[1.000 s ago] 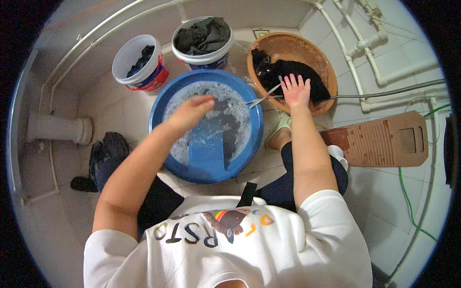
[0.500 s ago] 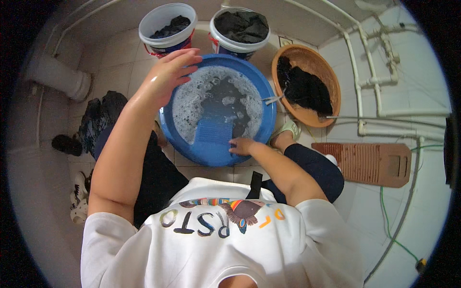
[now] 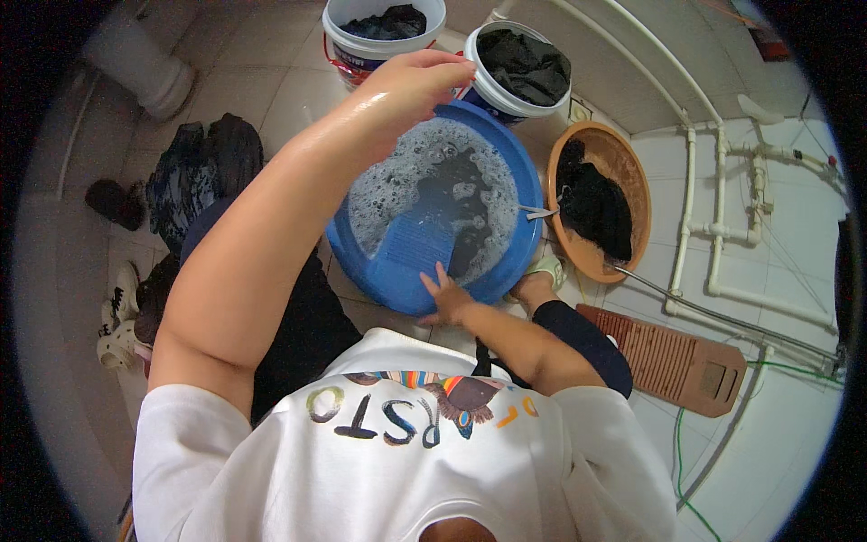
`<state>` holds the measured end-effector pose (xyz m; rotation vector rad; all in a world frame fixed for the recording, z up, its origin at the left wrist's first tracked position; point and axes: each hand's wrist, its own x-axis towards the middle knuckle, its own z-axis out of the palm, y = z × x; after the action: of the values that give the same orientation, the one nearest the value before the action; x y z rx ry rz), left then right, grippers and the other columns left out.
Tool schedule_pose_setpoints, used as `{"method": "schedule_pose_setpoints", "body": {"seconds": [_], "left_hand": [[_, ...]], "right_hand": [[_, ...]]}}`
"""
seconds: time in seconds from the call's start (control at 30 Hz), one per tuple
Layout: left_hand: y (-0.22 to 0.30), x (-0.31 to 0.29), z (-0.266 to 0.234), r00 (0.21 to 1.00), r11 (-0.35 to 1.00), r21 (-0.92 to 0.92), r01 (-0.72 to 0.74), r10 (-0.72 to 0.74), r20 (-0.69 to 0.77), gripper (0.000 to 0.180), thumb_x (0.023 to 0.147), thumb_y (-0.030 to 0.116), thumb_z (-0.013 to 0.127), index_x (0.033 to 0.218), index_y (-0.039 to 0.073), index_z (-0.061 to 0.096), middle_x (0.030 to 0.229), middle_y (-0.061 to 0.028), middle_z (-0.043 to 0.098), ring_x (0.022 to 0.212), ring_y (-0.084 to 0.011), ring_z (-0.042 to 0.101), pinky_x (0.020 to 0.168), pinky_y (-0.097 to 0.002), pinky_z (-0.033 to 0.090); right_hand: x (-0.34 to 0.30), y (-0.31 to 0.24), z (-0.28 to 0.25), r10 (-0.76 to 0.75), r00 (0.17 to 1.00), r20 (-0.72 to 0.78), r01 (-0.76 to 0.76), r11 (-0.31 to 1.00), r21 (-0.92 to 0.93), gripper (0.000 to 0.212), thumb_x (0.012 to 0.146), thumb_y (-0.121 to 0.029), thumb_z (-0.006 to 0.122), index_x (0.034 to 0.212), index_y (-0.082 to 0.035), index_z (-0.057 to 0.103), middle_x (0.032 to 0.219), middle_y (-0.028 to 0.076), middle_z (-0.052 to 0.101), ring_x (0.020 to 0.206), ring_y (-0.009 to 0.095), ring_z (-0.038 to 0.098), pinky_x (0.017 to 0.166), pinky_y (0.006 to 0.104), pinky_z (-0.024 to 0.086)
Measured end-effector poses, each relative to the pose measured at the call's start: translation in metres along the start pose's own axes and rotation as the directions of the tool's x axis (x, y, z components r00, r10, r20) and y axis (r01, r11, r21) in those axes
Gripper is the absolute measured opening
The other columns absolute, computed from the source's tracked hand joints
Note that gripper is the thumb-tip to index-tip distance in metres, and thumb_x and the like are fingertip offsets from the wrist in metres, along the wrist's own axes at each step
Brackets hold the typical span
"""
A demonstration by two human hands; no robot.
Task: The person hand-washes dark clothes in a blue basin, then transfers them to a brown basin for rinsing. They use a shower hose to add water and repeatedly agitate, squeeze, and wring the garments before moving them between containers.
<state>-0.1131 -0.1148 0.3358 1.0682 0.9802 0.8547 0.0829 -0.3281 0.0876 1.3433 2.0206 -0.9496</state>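
Between my legs stands a blue basin (image 3: 526, 239) of foamy, greyish water (image 3: 384, 176), with a ribbed blue washboard part (image 3: 420, 237) sloping in from its near side. My left hand (image 3: 406, 88) is stretched out above the basin's far edge, its wet fingers extended and holding nothing. Its fingertips overlap the near side of a white bucket (image 3: 484, 88) filled with dark cloth (image 3: 528, 65); whether they touch it I cannot tell. At the basin's near rim is my right hand (image 3: 444, 300), fingers spread and empty.
An orange basin (image 3: 641, 172) with black cloth (image 3: 598, 212) stands right. Behind is another white bucket (image 3: 338, 41) with dark cloth. A brown washboard (image 3: 668, 361) lies right, near wall pipes (image 3: 720, 199). Dark wet clothes (image 3: 203, 176) and shoes (image 3: 117, 343) lie left.
My left hand has moved from the basin's far left rim toward the right bucket. My right hand's fingers have spread and it sits nearer me on the basin rim. The view has turned.
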Motion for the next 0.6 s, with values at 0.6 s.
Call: {"method": "schedule_pose_setpoints", "body": {"seconds": [0.6], "left_hand": [[0.001,0.007,-0.015,0.999,0.999,0.047,-0.004,0.001,0.053,0.040,0.082,0.038,0.055,0.113,0.012,0.054,0.112,-0.0040,0.056,0.102,-0.0191,0.049,0.084,-0.0350,0.037]], "right_hand": [[-0.038,-0.048,-0.041,-0.001,0.992,-0.123,-0.015,0.992,-0.127,0.079,0.073,-0.004,0.046,0.140,-0.021,0.009,0.137,0.030,0.018,0.079,0.038,0.061,0.065,0.0402,0.051]]}}
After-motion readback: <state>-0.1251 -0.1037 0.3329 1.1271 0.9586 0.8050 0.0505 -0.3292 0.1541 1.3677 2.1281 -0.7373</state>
